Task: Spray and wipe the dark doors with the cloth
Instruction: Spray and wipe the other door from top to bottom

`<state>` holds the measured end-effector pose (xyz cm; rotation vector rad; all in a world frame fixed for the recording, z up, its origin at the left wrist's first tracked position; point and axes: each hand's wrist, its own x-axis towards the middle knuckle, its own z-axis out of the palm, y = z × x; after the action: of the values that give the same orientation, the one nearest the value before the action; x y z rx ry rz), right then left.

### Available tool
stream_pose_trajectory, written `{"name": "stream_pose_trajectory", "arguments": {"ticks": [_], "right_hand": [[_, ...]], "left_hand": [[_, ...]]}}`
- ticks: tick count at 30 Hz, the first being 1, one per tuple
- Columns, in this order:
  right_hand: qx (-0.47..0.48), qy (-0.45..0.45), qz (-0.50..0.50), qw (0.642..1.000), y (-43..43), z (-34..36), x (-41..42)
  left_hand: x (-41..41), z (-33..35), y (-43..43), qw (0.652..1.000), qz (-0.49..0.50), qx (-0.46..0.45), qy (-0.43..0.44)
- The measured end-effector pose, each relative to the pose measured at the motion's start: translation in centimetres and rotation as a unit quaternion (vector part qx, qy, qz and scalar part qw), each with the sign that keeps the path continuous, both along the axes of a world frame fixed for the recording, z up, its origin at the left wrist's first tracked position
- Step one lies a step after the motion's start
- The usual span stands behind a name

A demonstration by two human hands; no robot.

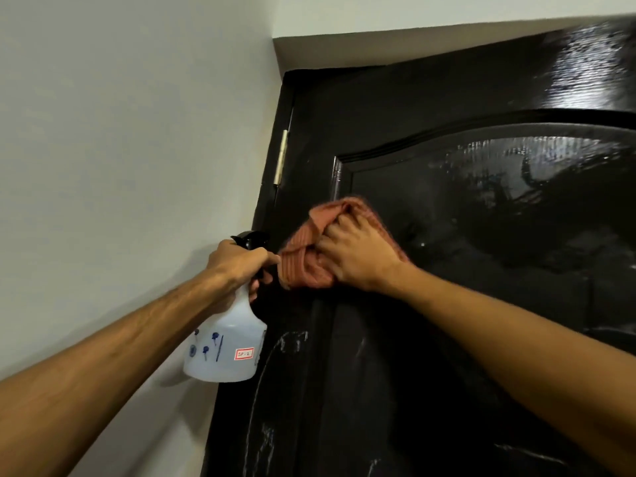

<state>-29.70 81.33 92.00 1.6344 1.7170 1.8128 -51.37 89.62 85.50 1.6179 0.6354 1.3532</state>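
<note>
From the head camera we look up at a glossy dark door (pixel 464 235) with an arched raised panel. Our right hand (pixel 358 256) presses a bunched reddish-brown cloth (pixel 306 259) against the door, just beside the panel's left moulding. The fingers are curled into the cloth's folds and clamped on it; the fingertips are buried in the fabric, so we cannot see how each one lies. Cloth sticks out above the fingers and to their left, and a thin edge shows past the far side of the hand.

Our left hand (pixel 237 263) grips the neck of a translucent white spray bottle (pixel 227 346), fingers wrapped round it, with one finger stretched forward towards the cloth. The black trigger head (pixel 251 239) peeks out just above the knuckles; most of it is hidden behind the hand, and we cannot tell which way the nozzle points. Below the fingers hangs the bottle body, with blue markings and a small red-bordered label too small to read.

Above and left of both hands, a pale hinge (pixel 280 156) sits on the door's edge beside the white wall (pixel 120 132). Streaky wet sheen shows on the panel, with pale smears lower down. The door runs out of view at the right and the bottom.
</note>
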Motion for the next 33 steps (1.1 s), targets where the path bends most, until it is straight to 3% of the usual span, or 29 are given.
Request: {"name": "stream_pose_trajectory", "arguments": {"ticks": [2,3,6,8,10,12,14,15,18,19,21,24,26,28,30,31,33], "right_hand": [[0.080,0.077,-0.037,0.993,-1.6,2.0,0.2],[0.083,0.070,-0.045,0.993,-1.8,1.2,0.6],[-0.080,-0.026,-0.018,0.996,-2.8,-5.9,0.8],[-0.128,-0.038,0.034,0.990,-4.2,-6.9,1.2],[-0.058,0.001,0.066,0.996,-5.1,-2.8,1.2],[0.077,0.069,0.069,0.992,-6.1,2.5,1.8],[0.162,0.115,0.025,0.980,-7.1,4.0,2.8],[0.154,0.095,0.011,0.984,-7.0,2.8,3.2],[-0.029,0.017,0.000,0.999,-8.4,-3.8,4.2],[-0.050,-0.001,0.000,0.999,-9.5,-4.0,4.5],[0.041,0.047,0.012,0.998,-11.7,-0.9,5.1],[0.253,0.165,-0.026,0.953,-16.2,4.2,6.8],[0.236,0.139,-0.048,0.961,-17.2,2.4,7.8],[0.108,0.074,-0.031,0.991,-18.0,-2.2,8.7],[0.014,0.040,-0.036,0.998,-20.5,-3.7,9.8],[0.038,0.037,-0.034,0.998,-22.3,-2.6,10.5],[0.177,0.102,-0.040,0.978,-25.9,1.4,12.1]], "left_hand": [[0.6,0.3,-0.4,1.000,-0.011,0.003,-0.003],[1.1,0.3,-0.7,1.000,-0.016,0.003,-0.003],[2.2,-0.1,-1.6,1.000,-0.024,0.008,0.005],[2.9,-0.4,-2.4,0.999,-0.039,0.009,0.009],[3.4,-0.2,-3.1,0.999,-0.050,0.012,0.006],[4.2,0.6,-3.8,0.998,-0.062,0.017,-0.003],[5.2,1.2,-4.6,0.997,-0.075,0.025,-0.005],[5.7,1.4,-5.0,0.997,-0.078,0.027,-0.006],[6.8,1.3,-6.1,0.996,-0.079,0.029,0.000],[7.2,1.2,-6.6,0.996,-0.085,0.028,0.003],[8.0,1.1,-7.6,0.994,-0.100,0.030,0.010],[9.2,1.7,-9.1,0.992,-0.119,0.029,0.010],[10.0,2.3,-10.0,0.991,-0.131,0.031,0.010],[10.9,2.6,-11.2,0.989,-0.145,0.034,0.012],[12.0,2.6,-12.9,0.985,-0.168,0.035,0.015],[12.7,2.8,-14.0,0.982,-0.183,0.035,0.015],[14.0,3.5,-16.3,0.976,-0.212,0.038,0.017]]}}
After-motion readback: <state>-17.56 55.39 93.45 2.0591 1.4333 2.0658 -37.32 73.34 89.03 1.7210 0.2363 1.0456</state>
